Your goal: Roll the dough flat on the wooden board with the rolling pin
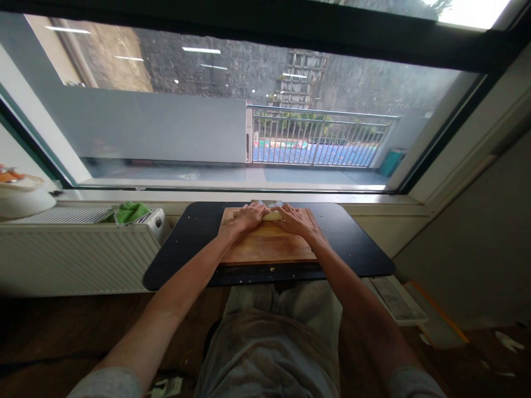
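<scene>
A pale yellow roll (271, 216), dough by its look, lies across the far part of a wooden cutting board (269, 249). My left hand (251, 215) is curled over the roll's left end, fingers close together. Over its right end lies my right hand (295, 218), with fingers bent around it and slightly apart. Only the middle of the roll shows between them; the ends are hidden under my palms. Something clear or shiny (271, 204) sits just beyond my fingertips, too small to make out.
The board rests on a black table (352, 243) with pale crumbs (272, 269) along its near edge. On the left, a white radiator (83, 254) carries a green cloth (131, 212) and a white container (22, 194). A large window (166, 127) rises behind the table.
</scene>
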